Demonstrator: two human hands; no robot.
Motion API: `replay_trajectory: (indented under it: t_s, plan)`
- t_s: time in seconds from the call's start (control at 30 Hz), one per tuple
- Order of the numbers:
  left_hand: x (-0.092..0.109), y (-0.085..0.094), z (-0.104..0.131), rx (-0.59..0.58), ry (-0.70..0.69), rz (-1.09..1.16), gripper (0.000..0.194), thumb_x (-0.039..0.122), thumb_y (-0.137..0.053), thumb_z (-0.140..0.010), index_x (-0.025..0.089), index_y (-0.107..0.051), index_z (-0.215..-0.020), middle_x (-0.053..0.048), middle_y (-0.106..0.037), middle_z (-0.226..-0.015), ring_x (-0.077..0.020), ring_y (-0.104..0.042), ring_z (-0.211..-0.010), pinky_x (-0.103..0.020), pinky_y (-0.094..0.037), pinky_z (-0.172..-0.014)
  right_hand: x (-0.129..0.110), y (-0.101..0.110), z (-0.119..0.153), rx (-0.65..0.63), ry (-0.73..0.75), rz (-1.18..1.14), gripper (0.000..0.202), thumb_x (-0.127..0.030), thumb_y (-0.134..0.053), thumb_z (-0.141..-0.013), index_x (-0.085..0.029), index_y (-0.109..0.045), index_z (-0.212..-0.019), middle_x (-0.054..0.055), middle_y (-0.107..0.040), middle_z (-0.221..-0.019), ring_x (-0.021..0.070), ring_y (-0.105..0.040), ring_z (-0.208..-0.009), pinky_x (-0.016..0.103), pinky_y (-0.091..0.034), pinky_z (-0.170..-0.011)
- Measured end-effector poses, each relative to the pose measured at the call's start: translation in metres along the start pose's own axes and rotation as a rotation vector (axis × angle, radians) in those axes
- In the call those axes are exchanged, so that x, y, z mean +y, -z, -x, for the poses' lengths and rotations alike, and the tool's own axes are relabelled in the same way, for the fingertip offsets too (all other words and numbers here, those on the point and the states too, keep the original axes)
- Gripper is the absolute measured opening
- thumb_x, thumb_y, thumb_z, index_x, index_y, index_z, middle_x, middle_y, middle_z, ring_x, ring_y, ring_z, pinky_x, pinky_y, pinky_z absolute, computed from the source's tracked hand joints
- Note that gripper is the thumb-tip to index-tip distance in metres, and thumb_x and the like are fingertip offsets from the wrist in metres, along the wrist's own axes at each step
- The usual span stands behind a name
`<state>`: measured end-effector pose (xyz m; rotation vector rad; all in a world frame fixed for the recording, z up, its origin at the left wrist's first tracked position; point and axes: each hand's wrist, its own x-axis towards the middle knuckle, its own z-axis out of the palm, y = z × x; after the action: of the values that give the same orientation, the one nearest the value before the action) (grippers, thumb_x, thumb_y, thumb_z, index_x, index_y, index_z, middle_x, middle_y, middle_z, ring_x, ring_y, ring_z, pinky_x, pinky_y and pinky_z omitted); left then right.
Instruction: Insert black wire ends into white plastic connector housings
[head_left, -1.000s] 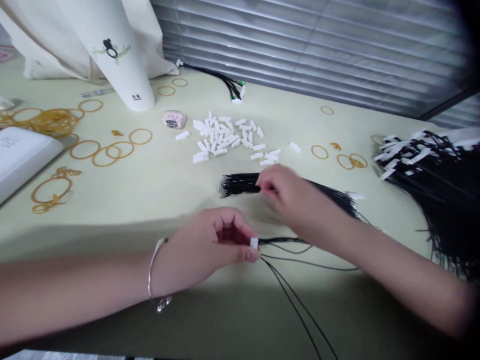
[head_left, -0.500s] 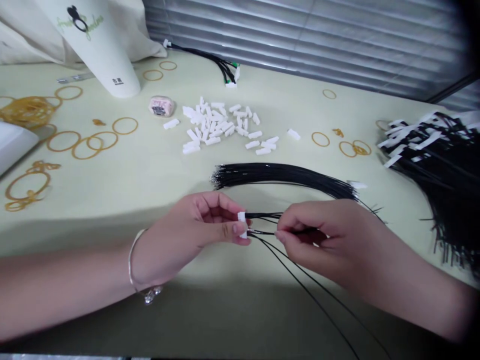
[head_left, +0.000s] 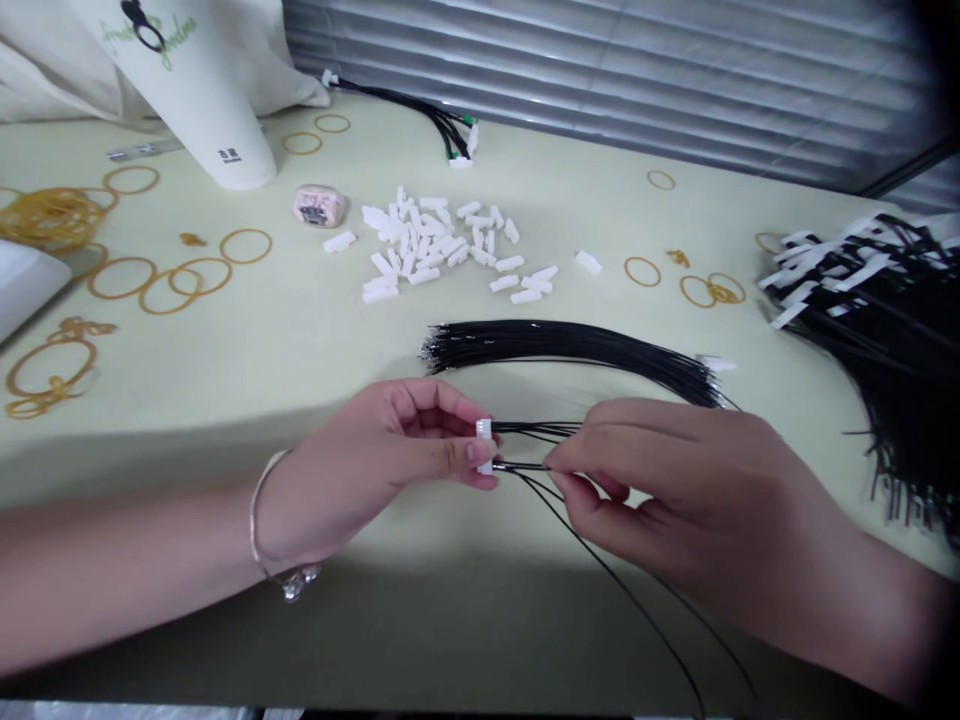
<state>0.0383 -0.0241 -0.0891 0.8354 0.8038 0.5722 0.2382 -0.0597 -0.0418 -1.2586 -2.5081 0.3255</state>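
My left hand (head_left: 420, 440) pinches a small white connector housing (head_left: 484, 445) between thumb and fingers. Several thin black wires (head_left: 532, 429) run out of the housing's right side. My right hand (head_left: 645, 480) is closed on a black wire (head_left: 525, 466) a short way from the housing, with its near end at the housing; whether it is fully seated I cannot tell. Two loose black wires (head_left: 622, 588) trail down toward the table's front edge. Just behind my hands lies a bundle of cut black wires (head_left: 562, 343) with metal-tipped ends.
A pile of white connector housings (head_left: 427, 240) lies mid-table, near a pinkish block (head_left: 319, 206). Rubber bands (head_left: 124, 278) are scattered left and right. A white tumbler (head_left: 217, 110) stands back left. A finished-looking harness (head_left: 412, 105) lies behind; many black cables (head_left: 885, 330) are heaped right.
My right hand's fingertips have shifted slightly left along the wire, toward the housing, and its grip looks changed. My left hand keeps its hold on the connector housing. The view has moved slightly.
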Motion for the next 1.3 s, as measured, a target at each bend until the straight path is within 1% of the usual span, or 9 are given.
replay_trajectory:
  t_s: [0.27, 0.47, 0.73, 0.87, 0.97, 1.03, 1.1, 1.2, 1.3]
  plan:
    - [-0.001, -0.001, 0.002, 0.006, 0.004, 0.015, 0.018, 0.016, -0.070, -0.072, 0.012, -0.057, -0.084, 0.002, -0.065, -0.070, -0.0103, -0.065, -0.068, -0.021, -0.052, -0.070, -0.001, -0.002, 0.001, 0.038, 0.020, 0.047, 0.016, -0.008, -0.051, -0.075, -0.016, -0.062, -0.065, -0.002, -0.051, -0.058, 0.0079, -0.042, -0.054, 0.025, -0.029, -0.049]
    - [-0.001, 0.000, 0.002, 0.000, -0.012, 0.033, 0.017, 0.014, -0.070, -0.072, 0.012, -0.058, -0.083, 0.002, -0.065, -0.069, -0.0102, -0.065, -0.068, -0.019, -0.053, -0.069, 0.001, -0.009, 0.002, 0.000, 0.001, -0.028, 0.014, -0.010, -0.052, -0.077, -0.016, -0.061, -0.069, -0.002, -0.051, -0.061, 0.0079, -0.043, -0.055, 0.024, -0.030, -0.051]
    - [-0.004, 0.001, 0.001, 0.004, -0.022, 0.068, 0.016, 0.014, -0.072, -0.070, 0.012, -0.060, -0.081, 0.001, -0.065, -0.070, -0.0109, -0.065, -0.068, -0.021, -0.056, -0.067, 0.002, -0.017, 0.005, 0.005, 0.019, 0.007, 0.011, -0.015, -0.051, -0.081, -0.016, -0.058, -0.073, -0.003, -0.050, -0.063, 0.0082, -0.043, -0.058, 0.024, -0.032, -0.054]
    - [-0.002, 0.001, 0.002, 0.007, -0.019, 0.106, 0.014, 0.012, -0.071, -0.072, 0.012, -0.061, -0.082, 0.001, -0.063, -0.072, -0.0100, -0.064, -0.070, -0.023, -0.057, -0.071, 0.009, -0.009, 0.002, -0.066, 0.093, 0.086, 0.016, -0.019, -0.044, -0.089, -0.017, -0.059, -0.085, 0.001, -0.058, -0.074, 0.0109, -0.051, -0.065, 0.025, -0.036, -0.056]
    - [-0.002, 0.001, 0.001, 0.007, -0.015, 0.116, 0.014, 0.014, -0.071, -0.072, 0.012, -0.061, -0.083, 0.001, -0.063, -0.073, -0.0100, -0.063, -0.071, -0.026, -0.057, -0.073, 0.016, 0.001, 0.001, -0.117, 0.233, 0.214, 0.020, -0.016, -0.038, -0.090, -0.018, -0.058, -0.087, 0.003, -0.059, -0.076, 0.0147, -0.053, -0.068, 0.029, -0.038, -0.058]
    - [-0.002, 0.001, 0.000, 0.006, -0.019, 0.126, 0.015, 0.014, -0.071, -0.072, 0.012, -0.062, -0.084, 0.001, -0.062, -0.072, -0.0093, -0.063, -0.070, -0.025, -0.057, -0.073, 0.018, 0.007, 0.000, -0.078, 0.351, 0.280, 0.025, -0.013, -0.033, -0.091, -0.017, -0.058, -0.087, 0.005, -0.061, -0.079, 0.0173, -0.055, -0.073, 0.031, -0.041, -0.062]
    - [-0.001, 0.000, 0.000, 0.007, -0.028, 0.139, 0.014, 0.013, -0.070, -0.073, 0.011, -0.061, -0.084, 0.001, -0.061, -0.072, -0.0089, -0.062, -0.070, -0.025, -0.057, -0.073, 0.016, 0.012, 0.000, -0.003, 0.408, 0.288, 0.024, -0.012, -0.034, -0.091, -0.016, -0.057, -0.092, 0.007, -0.063, -0.087, 0.0188, -0.056, -0.082, 0.033, -0.043, -0.069]
    - [-0.001, -0.001, 0.000, 0.007, -0.043, 0.140, 0.013, 0.011, -0.069, -0.073, 0.010, -0.061, -0.083, 0.001, -0.061, -0.072, -0.0086, -0.061, -0.070, -0.024, -0.057, -0.072, 0.008, 0.013, 0.000, 0.105, 0.298, 0.205, 0.014, -0.012, -0.044, -0.088, -0.018, -0.057, -0.091, 0.005, -0.062, -0.086, 0.0152, -0.055, -0.082, 0.029, -0.043, -0.071]
    - [-0.002, -0.001, 0.001, 0.006, -0.052, 0.121, 0.013, 0.012, -0.070, -0.073, 0.011, -0.061, -0.083, 0.001, -0.061, -0.072, -0.0083, -0.062, -0.068, -0.021, -0.056, -0.070, 0.001, 0.003, 0.001, 0.083, 0.087, 0.059, 0.011, -0.013, -0.050, -0.085, -0.018, -0.057, -0.079, 0.000, -0.056, -0.073, 0.0090, -0.050, -0.067, 0.023, -0.039, -0.058]
